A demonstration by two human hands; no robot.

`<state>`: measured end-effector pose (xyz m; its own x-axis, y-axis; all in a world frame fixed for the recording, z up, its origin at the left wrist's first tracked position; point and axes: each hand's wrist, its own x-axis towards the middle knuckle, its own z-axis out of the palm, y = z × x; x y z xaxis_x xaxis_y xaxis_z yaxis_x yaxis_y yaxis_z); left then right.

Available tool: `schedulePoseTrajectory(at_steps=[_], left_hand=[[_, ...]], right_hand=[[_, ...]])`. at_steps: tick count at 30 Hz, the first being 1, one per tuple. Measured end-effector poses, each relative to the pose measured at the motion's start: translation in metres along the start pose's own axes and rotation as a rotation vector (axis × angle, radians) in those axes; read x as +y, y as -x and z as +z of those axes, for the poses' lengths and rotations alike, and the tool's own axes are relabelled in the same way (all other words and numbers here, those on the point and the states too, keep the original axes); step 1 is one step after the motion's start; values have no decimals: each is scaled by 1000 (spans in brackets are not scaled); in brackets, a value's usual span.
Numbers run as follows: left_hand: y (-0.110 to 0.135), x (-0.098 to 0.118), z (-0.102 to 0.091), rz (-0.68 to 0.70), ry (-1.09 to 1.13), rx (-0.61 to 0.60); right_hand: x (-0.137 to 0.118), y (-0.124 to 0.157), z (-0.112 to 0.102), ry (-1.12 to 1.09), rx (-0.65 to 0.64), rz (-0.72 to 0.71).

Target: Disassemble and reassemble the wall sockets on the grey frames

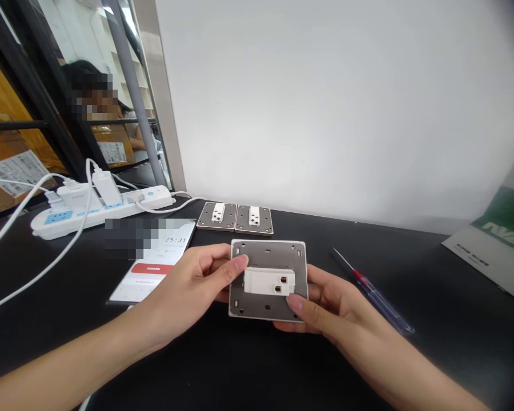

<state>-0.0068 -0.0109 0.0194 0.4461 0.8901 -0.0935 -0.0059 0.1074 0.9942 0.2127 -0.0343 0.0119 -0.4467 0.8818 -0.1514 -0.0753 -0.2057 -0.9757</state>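
Hands [184,291] [334,308] — on switch plate [268,254] edges

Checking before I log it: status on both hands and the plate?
Left hand, right hand: both holding wall switch plate by its edges. White module facing up. Screwdriver lies to the right, untouched.

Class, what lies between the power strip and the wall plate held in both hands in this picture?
A phone lies on the black tabletop between the power strip and the wall plate, its screen lit, as the head view shows.
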Motion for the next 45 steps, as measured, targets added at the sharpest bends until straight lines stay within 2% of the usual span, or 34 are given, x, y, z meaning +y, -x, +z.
schedulePoseTrajectory(at_steps=[5,14,18,24,28,32,34,36,39,41,42,44,45], left_hand=[[2,1,1,-4,-26,-29],[2,-3,5,-67,-60,-52],[0,-4,6,-59,-18,-51],[-2,-5,7,-139,6,26],[-2,-4,8,-152,28,76],[-3,-2,10,-115,53,-20],[-5,0,10,-99,44,-39],[-8,4,8,-106,9,-36],[-17,9,6,-129,-86,-105],[-25,11,6,-146,-148,-189],[-30,11,7,-156,-180,-231],[-41,11,11,-182,-251,-319],[-47,11,13,-193,-278,-350]], right_hand=[[-8,-1,-4,-48,45,-116],[-7,1,-3,171,188,-109],[-3,-3,-4,165,193,-108],[-3,-6,-7,91,185,-10],[-5,-4,-8,48,217,-7],[-5,-2,-7,-31,313,-49],[-5,-1,-9,-3,286,-48],[-6,-1,-15,138,254,-91],[-11,2,-29,618,255,-362],[-14,5,-38,998,132,-546],[-16,6,-41,1146,37,-589],[-16,8,-44,1299,-110,-597],[-16,8,-44,1318,-132,-582]])
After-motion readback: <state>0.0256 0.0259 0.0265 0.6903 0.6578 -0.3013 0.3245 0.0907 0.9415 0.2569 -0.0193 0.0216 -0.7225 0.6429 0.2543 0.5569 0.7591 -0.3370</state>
